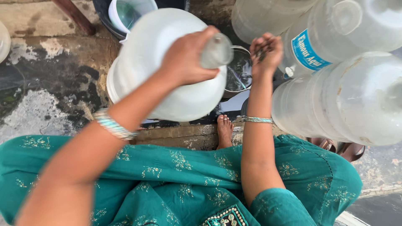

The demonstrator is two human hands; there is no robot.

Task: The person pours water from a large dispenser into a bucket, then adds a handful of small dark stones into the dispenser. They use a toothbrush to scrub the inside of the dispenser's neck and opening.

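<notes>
Left hand point(186, 58) is clamped round the neck of the big translucent white plastic water jug point(167, 62), which is tilted, mouth toward the small steel pot point(239, 69). Right hand point(266, 51) hovers cupped over that pot, pinching dark bits.

My left hand point(188, 58) grips the neck of a large water jug point(167, 67) lying tilted in front of me. Just right of it, my right hand point(266, 52) hovers cupped above a metal pot point(238, 71) that sits behind the jug. Further right, three more jugs point(347, 96) are stacked together. My bare foot point(225, 130) rests on a stone ledge point(184, 136) below the jug.
</notes>
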